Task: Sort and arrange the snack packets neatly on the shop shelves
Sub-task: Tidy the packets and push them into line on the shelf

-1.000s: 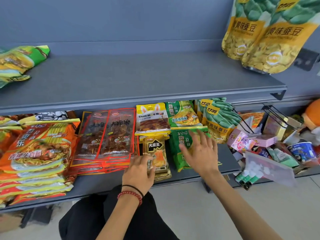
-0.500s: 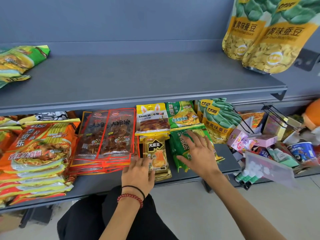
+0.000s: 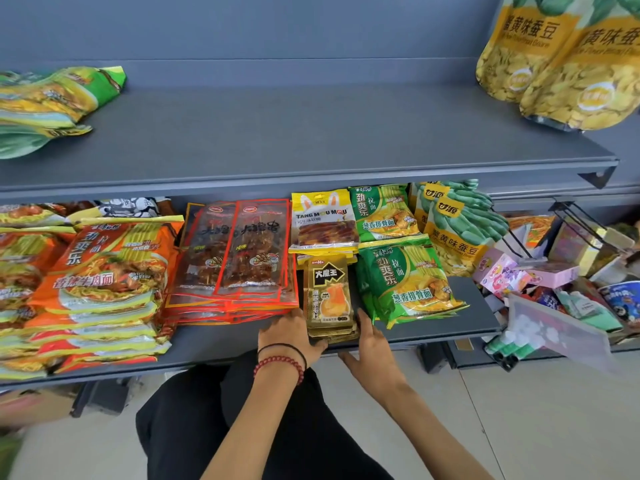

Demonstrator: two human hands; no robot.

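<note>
A stack of small gold-brown packets [image 3: 328, 296] lies at the front of the lower shelf [image 3: 446, 329]. My left hand [image 3: 290, 336], beaded bracelets on its wrist, rests against the stack's lower left side, thumb at its front corner. On the other side my right hand [image 3: 373, 344] lies flat, fingers straight along the stack's right edge. Green noodle packets [image 3: 408, 282] lie just right of my right hand. Yellow rabbit-ear packets [image 3: 323, 220] sit behind the gold stack. Red skewer packets [image 3: 242, 251] are to the left.
Orange noodle packets [image 3: 104, 271] fill the lower shelf's left end. Broad-bean bags [image 3: 457, 223] stand at its back right. The upper shelf [image 3: 311, 140] holds green packets [image 3: 52, 102] at far left and big yellow bean bags [image 3: 554, 64] at right. Mixed goods [image 3: 571, 299] crowd a rack at right.
My right hand left the green noodle packets and came down and left to the gold stack's right side. The left hand stayed by the stack's left side.
</note>
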